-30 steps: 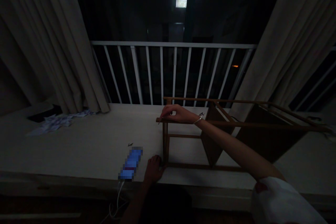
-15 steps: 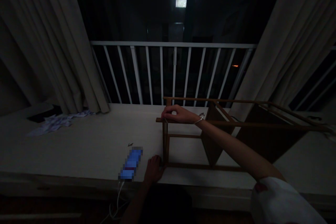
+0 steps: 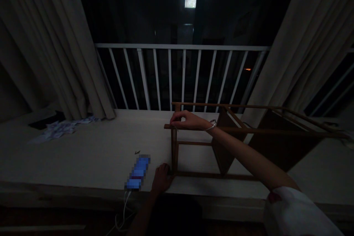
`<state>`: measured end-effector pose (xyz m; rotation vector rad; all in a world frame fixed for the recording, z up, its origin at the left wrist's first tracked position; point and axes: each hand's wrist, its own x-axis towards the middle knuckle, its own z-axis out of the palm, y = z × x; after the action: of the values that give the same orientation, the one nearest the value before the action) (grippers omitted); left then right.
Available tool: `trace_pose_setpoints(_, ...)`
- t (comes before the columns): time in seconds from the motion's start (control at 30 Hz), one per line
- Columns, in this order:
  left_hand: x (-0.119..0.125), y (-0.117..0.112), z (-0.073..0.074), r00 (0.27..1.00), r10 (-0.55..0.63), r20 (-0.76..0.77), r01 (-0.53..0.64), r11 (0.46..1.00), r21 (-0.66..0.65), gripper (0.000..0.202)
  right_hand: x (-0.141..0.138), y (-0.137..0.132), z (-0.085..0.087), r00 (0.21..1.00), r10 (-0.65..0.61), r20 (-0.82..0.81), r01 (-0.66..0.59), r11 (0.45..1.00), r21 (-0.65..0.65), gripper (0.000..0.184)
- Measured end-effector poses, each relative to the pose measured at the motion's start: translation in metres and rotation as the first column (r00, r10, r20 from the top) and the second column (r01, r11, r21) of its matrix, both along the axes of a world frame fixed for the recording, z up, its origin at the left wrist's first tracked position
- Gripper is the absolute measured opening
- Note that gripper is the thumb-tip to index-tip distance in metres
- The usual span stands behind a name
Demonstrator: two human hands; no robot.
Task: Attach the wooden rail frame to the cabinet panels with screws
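A brown wooden shelf rack point(image 3: 199, 174) lies on its side on a pale ledge, its open end to the left. My right hand point(image 3: 190, 120) is at the upper left corner of the rack, thumb and index finger pinched together over the rail. A thin sliver shows under those fingertips, too dark and small to name. Low down at the same end, my left hand point(image 3: 162, 179) rests on the ledge with bent fingers, its thumb side against the rack's lower corner. Its fingertips are partly hidden.
A lit phone point(image 3: 138, 172), blurred out, lies left of my left hand with a white cable point(image 3: 125, 206) hanging over the edge. Behind it is a small dark metal piece point(image 3: 137, 152). Crumpled papers point(image 3: 59, 129) lie far left. White railing point(image 3: 182, 47) and curtains point(image 3: 66, 51) stand behind.
The fingers of my right hand have shifted slightly at the rail, and the thin sliver beneath them sits at a different angle. My left hand and the rack stay in place.
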<state>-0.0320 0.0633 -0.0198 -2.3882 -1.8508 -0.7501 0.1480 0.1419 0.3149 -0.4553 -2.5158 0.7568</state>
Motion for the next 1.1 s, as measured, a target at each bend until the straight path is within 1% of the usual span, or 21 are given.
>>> trace_pose_setpoints(0.17,-0.0004,0.0004,0.0013,1.0,0.0,0.002,0.0,1.0,-0.019,0.032,0.0004,0.001,-0.0005,1.0,0.02,-0.007,-0.02,0.999,-0.036,0.027)
trace_pose_setpoints(0.3,-0.0006,0.0013,-0.0003,1.0,0.005,0.002,-0.005,1.0,-0.017,0.032,0.0003,0.002,-0.0008,1.0,0.005,-0.01,-0.005,0.999,-0.045,0.027)
trace_pose_setpoints(0.6,0.0,0.0001,0.0002,1.0,0.006,-0.009,-0.006,1.0,-0.013,0.031,-0.0002,0.0019,-0.0012,1.0,-0.008,-0.029,0.008,1.0,0.026,0.022)
trace_pose_setpoints(0.77,0.0002,0.0006,-0.0015,1.0,0.011,-0.01,-0.012,1.0,-0.01,0.031,-0.001,0.0037,-0.0027,0.999,-0.021,-0.028,0.022,0.999,0.037,0.021)
trace_pose_setpoints(0.93,0.0009,-0.0008,0.0012,1.0,0.012,-0.002,-0.012,1.0,-0.025,0.031,-0.0002,0.0044,-0.0033,0.999,-0.031,-0.026,0.032,0.998,0.047,0.023)
trace_pose_setpoints(1.1,0.0004,-0.0006,0.0017,1.0,0.007,-0.003,-0.007,1.0,-0.012,0.03,0.0002,0.0016,-0.002,0.999,-0.017,-0.031,0.018,0.998,0.054,0.023)
